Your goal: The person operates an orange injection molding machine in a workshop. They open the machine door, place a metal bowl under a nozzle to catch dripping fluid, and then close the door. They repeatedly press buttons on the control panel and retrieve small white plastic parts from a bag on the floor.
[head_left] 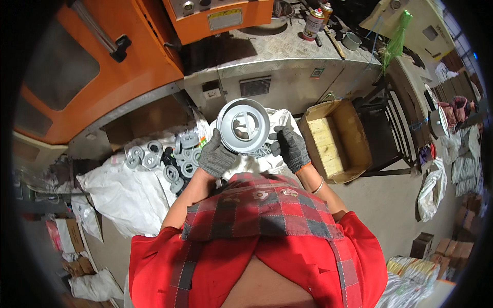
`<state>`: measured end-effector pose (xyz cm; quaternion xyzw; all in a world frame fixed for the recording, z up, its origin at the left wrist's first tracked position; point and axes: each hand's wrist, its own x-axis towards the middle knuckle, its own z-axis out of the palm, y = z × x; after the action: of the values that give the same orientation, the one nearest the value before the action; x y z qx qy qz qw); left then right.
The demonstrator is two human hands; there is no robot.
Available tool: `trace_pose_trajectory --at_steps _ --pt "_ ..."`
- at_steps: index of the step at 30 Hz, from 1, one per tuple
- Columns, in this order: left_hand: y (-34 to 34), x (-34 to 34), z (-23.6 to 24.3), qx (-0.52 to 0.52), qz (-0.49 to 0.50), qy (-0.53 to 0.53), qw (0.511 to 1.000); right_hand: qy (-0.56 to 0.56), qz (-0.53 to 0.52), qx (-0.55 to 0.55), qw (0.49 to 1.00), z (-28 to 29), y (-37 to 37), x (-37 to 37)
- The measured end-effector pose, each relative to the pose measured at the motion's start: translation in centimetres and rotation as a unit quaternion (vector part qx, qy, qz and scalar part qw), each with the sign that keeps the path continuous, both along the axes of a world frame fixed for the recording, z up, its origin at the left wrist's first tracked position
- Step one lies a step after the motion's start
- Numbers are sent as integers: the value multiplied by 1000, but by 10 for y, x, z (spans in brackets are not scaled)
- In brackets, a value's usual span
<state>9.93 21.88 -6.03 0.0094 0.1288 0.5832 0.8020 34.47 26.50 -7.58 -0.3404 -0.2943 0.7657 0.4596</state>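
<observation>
A round light-grey plastic part (260,127) with a wide rim and a crossbar over its open middle is held up in front of my apron. My left hand (215,157), in a dark grey knit glove, grips its lower left rim, and fingertips show through the central opening. To the right of the part, my right hand (291,149), gloved alike, has its fingers curled together near the rim. Whatever those fingers pinch is too small to make out. Under the part, an open white sack (257,163) contains thin grey pieces.
Several grey ring-shaped parts (170,173) lie on a white sack (126,192) at left. A cardboard box (354,138) stands at right beside a dark metal rack (393,131). Ahead are an orange machine (123,97) and a metal ledge (272,49) bearing spray cans (313,24).
</observation>
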Motion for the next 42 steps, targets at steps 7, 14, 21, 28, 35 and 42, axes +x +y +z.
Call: trace_pose_trajectory --at_steps 7,14,21,28,35,42 --pt "24 1 33 286 -52 526 799 -247 -142 169 944 43 -13 -5" --pt "37 25 63 326 -147 549 755 -339 -173 316 869 63 -19 -5" --pt "40 54 67 419 -164 548 705 -369 -235 369 820 45 -14 9" --pt "57 86 42 592 -65 694 404 -387 -286 400 780 33 -27 47" --pt "51 57 44 488 -83 636 593 -15 -288 236 928 15 4 55" --pt "25 -15 -41 232 -153 745 606 -770 -99 206 595 -43 -36 100"
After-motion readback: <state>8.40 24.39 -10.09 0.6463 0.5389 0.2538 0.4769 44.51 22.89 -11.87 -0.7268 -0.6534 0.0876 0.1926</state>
